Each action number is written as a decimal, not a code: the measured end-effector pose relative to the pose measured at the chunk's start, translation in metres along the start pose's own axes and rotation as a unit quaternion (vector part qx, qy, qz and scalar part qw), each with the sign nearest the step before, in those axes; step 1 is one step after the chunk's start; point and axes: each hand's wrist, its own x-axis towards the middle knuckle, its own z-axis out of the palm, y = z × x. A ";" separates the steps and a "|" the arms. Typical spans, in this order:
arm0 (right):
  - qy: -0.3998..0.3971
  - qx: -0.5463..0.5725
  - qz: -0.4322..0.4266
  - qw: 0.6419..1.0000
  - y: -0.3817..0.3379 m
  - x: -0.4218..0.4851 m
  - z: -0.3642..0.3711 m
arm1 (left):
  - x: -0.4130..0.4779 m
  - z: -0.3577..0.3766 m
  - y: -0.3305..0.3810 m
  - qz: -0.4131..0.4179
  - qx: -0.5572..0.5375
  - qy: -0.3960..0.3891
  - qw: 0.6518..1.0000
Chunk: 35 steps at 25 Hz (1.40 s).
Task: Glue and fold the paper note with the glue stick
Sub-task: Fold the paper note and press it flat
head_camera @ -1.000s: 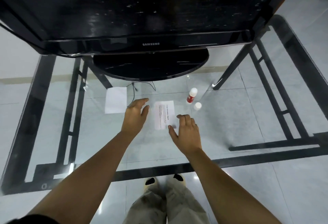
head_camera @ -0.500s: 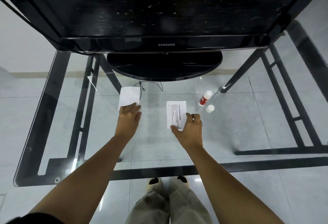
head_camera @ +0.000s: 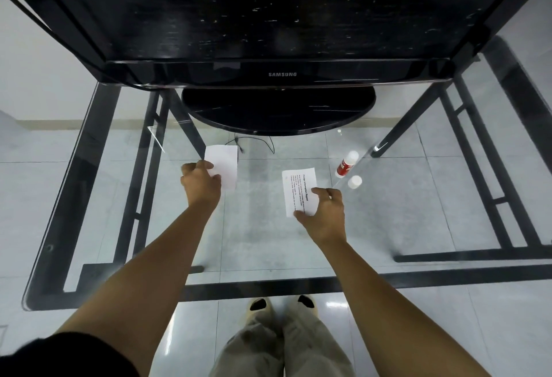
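While both forearms reach forward over the glass table (head_camera: 263, 245), the left hand (head_camera: 201, 184) pinches a blank paper slip (head_camera: 224, 164); the right hand (head_camera: 325, 212) grips the printed note (head_camera: 298, 188).

Home: television (head_camera: 277, 18), glass table (head_camera: 89, 167)

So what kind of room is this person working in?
Probably a home or a plain office room: a large black Samsung television stands on a clear glass-topped table with a black metal frame, over a pale tiled floor. It does not look like a workshop.
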 end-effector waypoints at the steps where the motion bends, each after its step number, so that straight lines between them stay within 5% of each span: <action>1: -0.001 -0.002 -0.004 1.000 0.000 0.000 0.000 | 0.003 -0.002 0.002 -0.021 -0.011 -0.006 1.000; 10: 0.015 0.031 -0.031 0.999 0.009 -0.005 0.000 | -0.015 -0.002 -0.002 0.036 -0.111 -0.080 0.990; 27: 0.077 0.231 -0.074 0.967 0.007 -0.015 -0.015 | -0.055 0.028 0.019 0.204 -0.028 -0.120 0.971; 32: 0.130 0.216 -0.123 0.960 0.000 -0.016 -0.017 | -0.056 0.012 0.055 0.123 -0.219 -0.202 0.947; 35: 0.159 0.152 -0.196 0.956 -0.004 -0.016 -0.014 | -0.059 0.010 0.073 0.097 -0.242 -0.268 0.927</action>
